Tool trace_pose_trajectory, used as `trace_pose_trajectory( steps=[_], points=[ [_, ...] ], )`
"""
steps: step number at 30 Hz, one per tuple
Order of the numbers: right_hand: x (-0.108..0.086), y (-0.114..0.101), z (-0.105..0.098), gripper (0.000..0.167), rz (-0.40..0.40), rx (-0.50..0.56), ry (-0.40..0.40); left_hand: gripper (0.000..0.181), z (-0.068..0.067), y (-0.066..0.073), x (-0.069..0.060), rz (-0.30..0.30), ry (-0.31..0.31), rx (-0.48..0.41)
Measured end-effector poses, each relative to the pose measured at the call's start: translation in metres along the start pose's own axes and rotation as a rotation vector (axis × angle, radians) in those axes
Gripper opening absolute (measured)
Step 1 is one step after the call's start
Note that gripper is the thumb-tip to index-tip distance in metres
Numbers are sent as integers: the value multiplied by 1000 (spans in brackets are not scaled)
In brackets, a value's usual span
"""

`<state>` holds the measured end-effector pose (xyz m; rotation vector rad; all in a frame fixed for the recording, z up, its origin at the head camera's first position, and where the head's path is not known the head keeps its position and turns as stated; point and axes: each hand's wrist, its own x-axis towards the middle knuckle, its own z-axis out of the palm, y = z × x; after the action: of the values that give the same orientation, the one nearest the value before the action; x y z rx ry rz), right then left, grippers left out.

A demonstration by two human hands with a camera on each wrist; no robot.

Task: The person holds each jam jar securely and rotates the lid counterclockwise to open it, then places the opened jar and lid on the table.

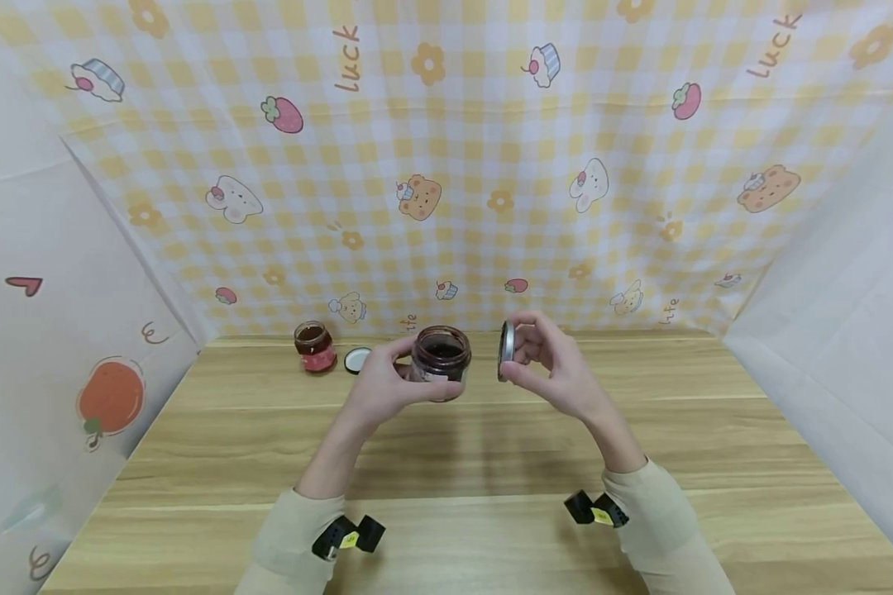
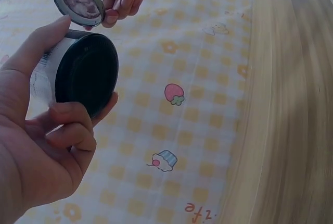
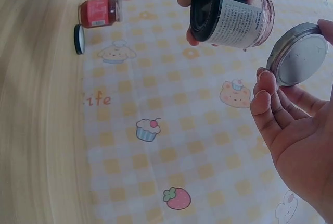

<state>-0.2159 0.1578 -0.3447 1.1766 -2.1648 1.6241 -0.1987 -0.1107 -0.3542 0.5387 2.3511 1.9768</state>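
Note:
My left hand (image 1: 389,378) grips an open glass jar (image 1: 441,355) of dark jam above the table, fingers and thumb wrapped round its sides. In the right wrist view the jar (image 3: 237,18) shows a white printed label and a dark base. Just to its right, my right hand (image 1: 554,368) pinches a silver metal lid (image 1: 507,351) by its rim, held on edge and apart from the jar. Seen from the left wrist, the inside of the lid (image 2: 79,2) carries a pinkish smear.
A smaller open jar (image 1: 315,347) with red contents and a pink label stands at the table's back left. Beside it lies a lid (image 1: 357,359), white inside with a dark rim. Behind the wooden table (image 1: 446,463) hangs a yellow checked cloth (image 1: 476,165).

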Motion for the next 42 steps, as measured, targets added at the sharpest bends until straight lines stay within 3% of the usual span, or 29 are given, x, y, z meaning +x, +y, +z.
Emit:
trace_pose_trajectory(
  steps=[10,25,38,42],
  points=[
    [-1,5,-2,45,11,-15,22,53,-7,-6,4,-58,86,62],
    [1,17,0,47,71,85,30,62,-26,-15,9,-158,232,91],
    [3,27,8,54,191,101,16,67,-32,-23,13,-182,254,157],
    [4,32,12,55,214,95,-3,76,-32,-27,15,-198,264,174]
  ],
)
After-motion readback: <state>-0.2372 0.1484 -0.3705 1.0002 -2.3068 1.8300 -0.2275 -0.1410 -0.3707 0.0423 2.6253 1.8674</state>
